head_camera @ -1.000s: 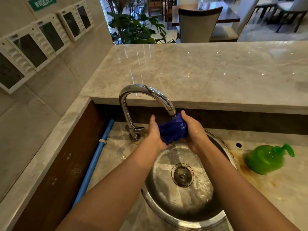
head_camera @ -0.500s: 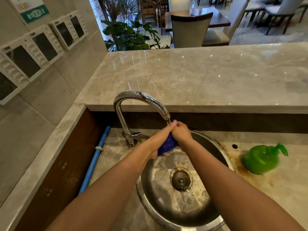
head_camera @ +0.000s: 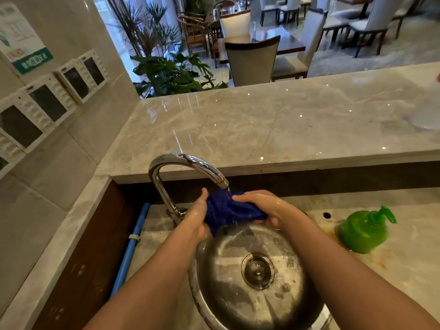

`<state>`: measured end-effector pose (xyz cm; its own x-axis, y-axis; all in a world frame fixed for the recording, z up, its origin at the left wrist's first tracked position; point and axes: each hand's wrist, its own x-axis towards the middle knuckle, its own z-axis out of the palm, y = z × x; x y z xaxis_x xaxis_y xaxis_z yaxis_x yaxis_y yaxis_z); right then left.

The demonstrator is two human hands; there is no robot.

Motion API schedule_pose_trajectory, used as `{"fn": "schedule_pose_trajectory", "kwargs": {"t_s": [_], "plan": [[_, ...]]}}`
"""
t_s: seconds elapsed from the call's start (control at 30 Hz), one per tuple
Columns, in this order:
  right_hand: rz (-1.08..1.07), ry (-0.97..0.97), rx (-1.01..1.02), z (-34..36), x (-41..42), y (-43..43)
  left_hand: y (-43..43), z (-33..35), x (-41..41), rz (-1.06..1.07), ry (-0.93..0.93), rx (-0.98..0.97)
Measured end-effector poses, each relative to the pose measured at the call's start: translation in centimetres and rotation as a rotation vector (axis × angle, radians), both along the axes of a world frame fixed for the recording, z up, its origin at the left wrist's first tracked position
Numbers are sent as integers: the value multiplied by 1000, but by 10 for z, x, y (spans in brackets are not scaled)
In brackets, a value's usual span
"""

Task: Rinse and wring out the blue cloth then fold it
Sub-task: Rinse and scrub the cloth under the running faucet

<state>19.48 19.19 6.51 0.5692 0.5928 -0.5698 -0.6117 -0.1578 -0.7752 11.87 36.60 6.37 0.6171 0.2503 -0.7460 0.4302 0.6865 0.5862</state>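
Note:
The blue cloth is bunched up and wet, held over the round steel sink right under the spout of the chrome tap. Water runs from the spout onto the cloth and drips into the basin. My left hand grips the cloth's left end with its fingers curled round it. My right hand lies over the right end and holds it, thumb underneath. Both hands are wet.
A green soap dispenser stands on the stained counter right of the sink. A blue pipe runs along the left. A raised marble ledge lies behind the tap. White wall panels hang on the left.
My hands were pressed together around a tight ball of cloth; now they have drawn apart and the cloth is stretched between them under the running water. The view has tilted up.

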Motion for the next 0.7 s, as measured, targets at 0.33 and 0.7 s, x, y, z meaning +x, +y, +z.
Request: {"fn": "schedule_pose_trajectory", "kwargs": {"t_s": [0.33, 0.7], "plan": [[-278, 290, 180, -14, -43, 19, -41, 4, 4, 52, -129, -307], [-305, -440, 109, 20, -50, 52, -53, 10, -2, 10, -96, -171]]}}
